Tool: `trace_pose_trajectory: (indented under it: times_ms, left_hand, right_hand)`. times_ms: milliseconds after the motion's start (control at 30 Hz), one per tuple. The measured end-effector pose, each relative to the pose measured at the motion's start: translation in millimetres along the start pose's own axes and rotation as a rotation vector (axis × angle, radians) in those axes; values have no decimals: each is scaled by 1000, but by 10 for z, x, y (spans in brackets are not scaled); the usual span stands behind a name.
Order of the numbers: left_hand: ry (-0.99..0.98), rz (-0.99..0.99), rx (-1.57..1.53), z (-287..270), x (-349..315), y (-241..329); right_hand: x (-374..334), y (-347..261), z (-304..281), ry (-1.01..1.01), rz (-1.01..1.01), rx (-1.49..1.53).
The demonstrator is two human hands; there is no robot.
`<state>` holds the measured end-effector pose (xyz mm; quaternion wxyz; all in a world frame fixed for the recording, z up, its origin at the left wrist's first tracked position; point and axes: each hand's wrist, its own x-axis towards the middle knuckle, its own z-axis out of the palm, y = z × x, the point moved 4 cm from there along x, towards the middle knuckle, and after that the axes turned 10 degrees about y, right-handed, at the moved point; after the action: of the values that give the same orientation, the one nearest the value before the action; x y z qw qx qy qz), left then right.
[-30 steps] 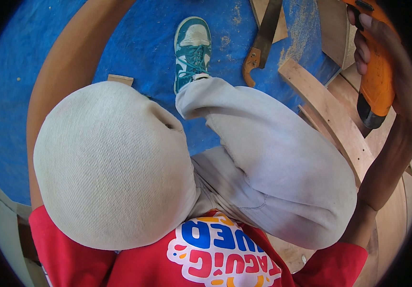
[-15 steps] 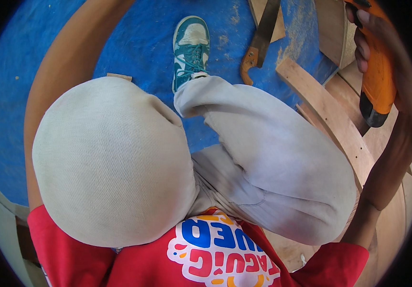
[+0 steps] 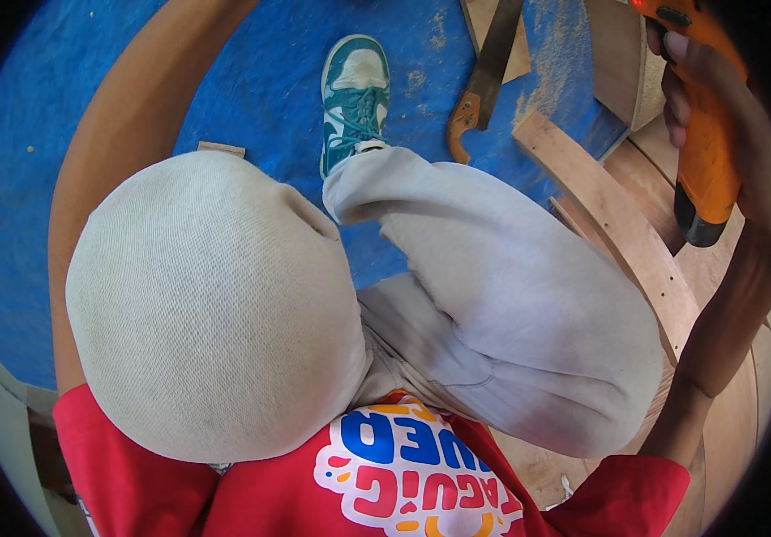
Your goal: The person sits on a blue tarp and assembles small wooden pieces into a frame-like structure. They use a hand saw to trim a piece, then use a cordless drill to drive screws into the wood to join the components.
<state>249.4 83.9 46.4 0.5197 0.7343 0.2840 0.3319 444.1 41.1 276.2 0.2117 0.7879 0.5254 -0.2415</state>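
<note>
At the upper right, my right hand is wrapped round the handle of an orange power tool. The tool has a black trigger and a black handle end, and a small red glow shows on its top. Its working end runs out of the picture, so I cannot make out its exact kind. My left forearm reaches past the upper edge, and the left hand itself lies outside the view. My raised knee in pale trousers fills much of the left side.
A handsaw with a wooden handle lies on the blue sheet, partly over a wood piece. Sawdust is scattered nearby. A curved wooden piece and several boards lie at right. My green-and-white shoe stands on the sheet.
The orange power tool and my right hand have shifted slightly downward, bringing more of the tool's top into view. The left forearm has barely moved.
</note>
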Motion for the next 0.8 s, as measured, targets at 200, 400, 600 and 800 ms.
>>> trace_pose_trajectory:
  times_ms: [200,400,600,800]
  left_hand:
    - [69,29,40,5,3,-51]
    - [94,41,36,2,-7,-25]
    - [89,13,33,7,-14,-22]
    - [87,15,22,11,-18,-14]
  right_hand:
    - [-54,-109,73,-26,-84,71]
    - [-72,-145,68,-2,-112,37]
    - [-82,-126,76,-5,-146,86]
    - [-86,-126,88,-22,-148,136]
